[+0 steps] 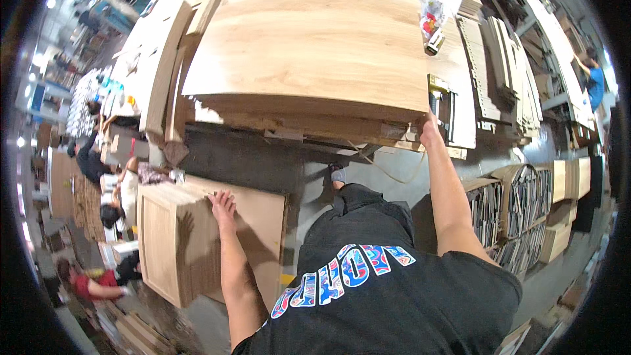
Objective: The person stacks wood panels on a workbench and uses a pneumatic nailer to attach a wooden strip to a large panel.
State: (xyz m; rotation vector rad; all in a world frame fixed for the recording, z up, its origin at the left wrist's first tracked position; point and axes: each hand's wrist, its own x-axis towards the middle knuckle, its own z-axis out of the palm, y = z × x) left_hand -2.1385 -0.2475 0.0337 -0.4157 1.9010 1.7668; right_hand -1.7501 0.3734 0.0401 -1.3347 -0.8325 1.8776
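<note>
My left hand (pixel 223 205) rests flat, fingers spread, on top of a light wooden cabinet (pixel 172 243) that stands on the floor at lower left. My right hand (pixel 428 126) reaches up and grips the near right corner of a large pale wood panel (pixel 315 33) lying on a stack on a workbench. My black shirt with coloured lettering fills the lower middle, and one foot (pixel 338 175) shows on the grey floor.
Narrow boards (pixel 164 72) lean at the bench's left side. A tape roll and small items (pixel 432 23) lie on the panel's far right. Racks of stacked panels (pixel 519 204) stand at right. Other people (pixel 98 164) work at the left, another at far right (pixel 595 82).
</note>
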